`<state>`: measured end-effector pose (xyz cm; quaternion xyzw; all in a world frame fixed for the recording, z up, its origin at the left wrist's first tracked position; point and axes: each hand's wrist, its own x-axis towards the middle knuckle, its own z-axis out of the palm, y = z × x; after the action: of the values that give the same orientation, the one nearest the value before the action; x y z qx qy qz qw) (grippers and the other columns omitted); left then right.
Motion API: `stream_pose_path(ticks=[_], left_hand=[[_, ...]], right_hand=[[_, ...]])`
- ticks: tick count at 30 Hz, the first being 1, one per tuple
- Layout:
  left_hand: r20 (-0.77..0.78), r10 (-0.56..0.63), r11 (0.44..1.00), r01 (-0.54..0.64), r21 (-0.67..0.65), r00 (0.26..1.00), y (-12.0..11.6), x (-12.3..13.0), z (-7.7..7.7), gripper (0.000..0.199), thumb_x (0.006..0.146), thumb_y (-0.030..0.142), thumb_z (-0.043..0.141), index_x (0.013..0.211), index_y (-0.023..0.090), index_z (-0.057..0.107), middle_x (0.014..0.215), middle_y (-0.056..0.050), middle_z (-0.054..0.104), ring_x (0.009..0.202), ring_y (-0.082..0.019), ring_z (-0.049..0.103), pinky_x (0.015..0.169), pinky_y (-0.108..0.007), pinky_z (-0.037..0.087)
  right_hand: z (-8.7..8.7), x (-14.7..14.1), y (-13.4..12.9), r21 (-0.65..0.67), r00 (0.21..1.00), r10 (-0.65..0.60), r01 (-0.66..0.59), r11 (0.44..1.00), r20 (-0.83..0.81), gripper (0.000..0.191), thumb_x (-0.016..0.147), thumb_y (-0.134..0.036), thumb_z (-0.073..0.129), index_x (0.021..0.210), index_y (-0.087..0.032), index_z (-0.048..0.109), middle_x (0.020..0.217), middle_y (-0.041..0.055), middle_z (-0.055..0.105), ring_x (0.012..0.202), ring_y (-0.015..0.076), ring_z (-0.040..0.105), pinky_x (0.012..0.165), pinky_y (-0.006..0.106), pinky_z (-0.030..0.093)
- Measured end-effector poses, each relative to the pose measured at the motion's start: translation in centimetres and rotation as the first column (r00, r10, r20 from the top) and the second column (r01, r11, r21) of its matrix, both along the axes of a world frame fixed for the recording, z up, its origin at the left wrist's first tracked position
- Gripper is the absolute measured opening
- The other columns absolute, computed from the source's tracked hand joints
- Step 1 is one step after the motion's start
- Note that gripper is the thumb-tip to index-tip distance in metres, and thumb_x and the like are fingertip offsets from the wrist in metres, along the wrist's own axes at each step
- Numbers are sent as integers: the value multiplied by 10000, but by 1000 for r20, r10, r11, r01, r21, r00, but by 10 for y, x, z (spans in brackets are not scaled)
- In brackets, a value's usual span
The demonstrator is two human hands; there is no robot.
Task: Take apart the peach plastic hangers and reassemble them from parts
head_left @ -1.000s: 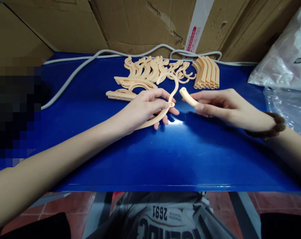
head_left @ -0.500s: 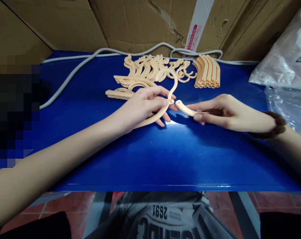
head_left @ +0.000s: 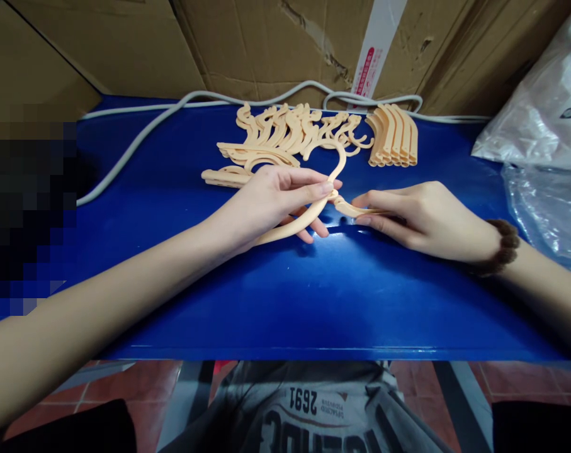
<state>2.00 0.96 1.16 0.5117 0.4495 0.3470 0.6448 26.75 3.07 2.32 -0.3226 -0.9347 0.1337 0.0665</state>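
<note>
My left hand (head_left: 289, 198) pinches a beige plastic hanger hook (head_left: 338, 160) where it meets a curved hanger arm (head_left: 292, 228), which runs back under the palm. My right hand (head_left: 403, 214) is closed on a second hanger arm (head_left: 349, 208), most of it hidden by the fingers. The inner end of this second arm meets the joint below the hook; whether it is locked in there I cannot tell. Both hands are above the blue table (head_left: 276, 302).
Behind my hands lie loose hanger hooks (head_left: 289, 129), a bundle of hanger arms (head_left: 393, 135) and several folded hanger pieces (head_left: 257, 154). A white cable (head_left: 138, 135) crosses the back. Cardboard boxes (head_left: 266, 56) stand behind, and clear plastic bags (head_left: 535, 126) lie at the right.
My right hand has moved left and turned its hanger arm, closing the gap to the hook's joint. My left hand has shifted slightly right, with the hook and first arm.
</note>
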Motion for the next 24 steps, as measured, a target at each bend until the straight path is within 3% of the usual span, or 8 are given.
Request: stream_pose_path(ticks=[5, 14, 24], left_hand=[[1, -32, 999, 32, -17, 999, -1, 0, -2, 175, 962, 244, 714, 1086, 155, 800, 703, -23, 732, 578, -135, 729, 499, -174, 586], [7, -92, 993, 93, -67, 996, -1, 0, -2, 182, 961, 248, 704, 1092, 167, 800, 651, -14, 706, 581, -141, 726, 482, -165, 573], [0, -104, 993, 104, -48, 995, 0, -3, -1, 82, 919, 228, 739, 963, 172, 779, 880, -53, 791, 789, -185, 791, 513, -161, 592]], right_hand=[[1, -3, -2, 18, 1000, -8, 8, 1000, -26, 381, 1074, -447, 405, 1030, -193, 684, 901, 98, 721, 751, 224, 638, 678, 338, 409], [0, -4, -3, 21, 998, 14, -12, 1000, -60, 373, 1065, -458, 444, 993, -191, 695, 919, 100, 721, 757, 222, 636, 700, 341, 405], [-1, -5, -5, -70, 989, 14, -25, 997, -144, 389, 1060, -521, 485, 1003, -212, 715, 900, 65, 759, 760, 208, 664, 697, 321, 409]])
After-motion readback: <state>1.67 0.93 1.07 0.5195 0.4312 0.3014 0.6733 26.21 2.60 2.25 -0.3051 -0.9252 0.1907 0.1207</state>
